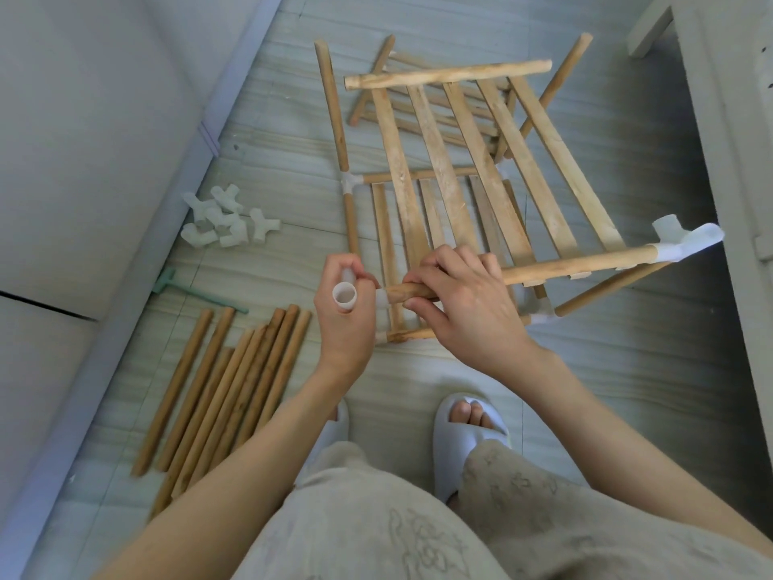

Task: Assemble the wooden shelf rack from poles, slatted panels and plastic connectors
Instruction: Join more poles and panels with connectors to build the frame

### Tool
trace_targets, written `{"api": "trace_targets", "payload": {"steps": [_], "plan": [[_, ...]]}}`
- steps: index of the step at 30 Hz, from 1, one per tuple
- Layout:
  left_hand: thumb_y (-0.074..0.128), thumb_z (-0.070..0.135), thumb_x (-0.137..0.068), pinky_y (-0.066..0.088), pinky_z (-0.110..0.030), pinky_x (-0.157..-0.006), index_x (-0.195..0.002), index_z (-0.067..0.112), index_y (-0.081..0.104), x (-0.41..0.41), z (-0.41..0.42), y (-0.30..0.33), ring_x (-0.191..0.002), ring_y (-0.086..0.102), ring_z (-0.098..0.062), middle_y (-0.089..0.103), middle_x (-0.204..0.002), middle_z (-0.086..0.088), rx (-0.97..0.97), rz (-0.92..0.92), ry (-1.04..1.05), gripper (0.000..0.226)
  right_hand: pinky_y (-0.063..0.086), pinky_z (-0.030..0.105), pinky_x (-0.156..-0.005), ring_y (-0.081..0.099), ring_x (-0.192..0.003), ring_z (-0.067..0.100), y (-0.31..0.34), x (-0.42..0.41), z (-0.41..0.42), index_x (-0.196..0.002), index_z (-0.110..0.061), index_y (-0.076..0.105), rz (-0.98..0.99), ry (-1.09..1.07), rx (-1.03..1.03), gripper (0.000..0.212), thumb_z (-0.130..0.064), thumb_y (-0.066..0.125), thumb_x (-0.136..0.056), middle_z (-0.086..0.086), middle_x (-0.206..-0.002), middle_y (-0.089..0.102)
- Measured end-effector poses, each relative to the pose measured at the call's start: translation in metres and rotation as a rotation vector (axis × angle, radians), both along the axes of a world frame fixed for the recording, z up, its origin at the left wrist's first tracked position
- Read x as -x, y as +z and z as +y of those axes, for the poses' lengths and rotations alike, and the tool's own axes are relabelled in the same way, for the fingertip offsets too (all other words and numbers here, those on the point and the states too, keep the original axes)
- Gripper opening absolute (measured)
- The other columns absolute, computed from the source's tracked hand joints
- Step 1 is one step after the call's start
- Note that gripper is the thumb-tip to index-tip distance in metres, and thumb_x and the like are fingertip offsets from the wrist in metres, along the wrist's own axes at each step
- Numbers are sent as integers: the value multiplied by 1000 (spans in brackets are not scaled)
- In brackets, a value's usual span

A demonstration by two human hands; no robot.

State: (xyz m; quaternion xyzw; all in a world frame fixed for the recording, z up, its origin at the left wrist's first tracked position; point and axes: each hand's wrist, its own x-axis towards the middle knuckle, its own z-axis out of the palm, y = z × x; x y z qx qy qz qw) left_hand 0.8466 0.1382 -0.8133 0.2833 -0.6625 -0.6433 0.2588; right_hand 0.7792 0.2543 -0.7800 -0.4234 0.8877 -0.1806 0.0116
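Knees in pale patterned trousers (376,517) and two grey slippers (464,437) fill the 6 o'clock edge, above which the partly built rack (460,194) occupies the centre and 1 o'clock field. By judgement the work is roughly mid-course: a lower slatted panel (422,211) is already joined to poles by connectors, and an upper slatted panel (481,131) carries a fitted connector (682,240) at 3 o'clock, while its near corner remains unfinished. Loose poles (226,383) lie bundled at 8 o'clock and spare connectors (226,219) are heaped at 10 o'clock, so further tiers appear to be left. Right hand (464,303) is wrapped around the panel's front rail (564,265) near its free end. Left hand (347,307) has its fingers curled around a white connector (344,295), open socket facing the camera, just at 9 o'clock of the rail tip; whether the tip has entered it cannot be told.
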Motion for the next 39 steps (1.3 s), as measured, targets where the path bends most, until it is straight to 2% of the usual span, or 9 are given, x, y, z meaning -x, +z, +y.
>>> {"api": "trace_targets", "payload": {"steps": [8, 15, 19, 22, 25, 28, 31, 36, 39], "plan": [[44, 6, -77, 39, -48, -59, -80, 12, 45, 8, 8, -1, -68, 43, -25, 44, -73, -10, -10, 2, -16, 7, 27, 29, -72, 57, -82, 29, -6, 4, 7, -95, -8, 71, 14, 16, 72, 21, -22, 65, -80, 8, -89, 61], [46, 8, -80, 42, -54, -56, -79, 23, 45, 9, 5, -8, -67, 46, -31, 46, -74, -9, 16, -9, -41, 15, 48, 41, -74, 58, -84, 33, 1, 28, 31, -101, 2, 65, 40, 155, -21, 33, -13, 76, -74, 16, -93, 59], [46, 7, -79, 42, -34, -57, -79, 24, 45, 12, 5, -11, -63, 46, -14, 46, -70, 0, 41, 29, -59, 17, 46, 43, -70, 54, -81, 32, 3, 46, 46, -92, -1, 67, 79, 195, -92, 25, -25, 66, -83, 14, -90, 58], [56, 21, -82, 45, -20, -61, -87, 25, 47, 8, -5, -14, -67, 51, -4, 52, -75, 11, 20, 29, -193, 12, 44, 39, -65, 54, -80, 30, 0, 47, 42, -91, -5, 69, 99, 216, -89, 34, -33, 51, -87, 12, -88, 58], [65, 64, -71, 54, -43, -68, -117, 26, 39, 6, -23, -14, -88, 59, -14, 59, -101, 2, -80, 11, -483, 65, 38, 30, -60, 54, -75, 28, 1, 48, 40, -89, -5, 70, 68, 190, -50, 37, -36, 49, -86, 12, -87, 57], [50, 86, -59, 54, -39, -81, -131, 20, 35, 8, -35, -7, -101, 64, -22, 62, -115, -12, -415, 33, -527, 99, 32, 26, -61, 53, -74, 27, 0, 47, 44, -86, -8, 70, 66, 155, -61, 38, -41, 50, -84, 12, -85, 55], [22, 72, -87, 56, -39, -77, -130, 18, 44, 18, -37, 1, -103, 65, -32, 68, -112, -12, -752, -45, -328, 73, 30, 23, -60, 53, -72, 21, 2, 48, 50, -87, -10, 71, 54, 139, -86, 42, -45, 49, -84, 10, -88, 56], [33, 49, -98, 58, -28, -61, -113, 14, 54, 40, -24, 11, -77, 72, -24, 74, -87, -6, -776, -299, -264, 43, 40, 27, -45, 50, -65, 14, 5, 55, 56, -90, -14, 71, -31, 216, -83, 41, -46, 45, -89, 7, -95, 57], [33, 51, -97, 58, -28, -58, -111, 13, 57, 44, -23, 11, -77, 72, -27, 74, -87, -10, -795, -297, -232, 47, 28, 19, -44, 49, -62, 11, 2, 55, 54, -85, -13, 72, 39, 239, -54, 40, -44, 46, -89, 6, -90, 60]]}}
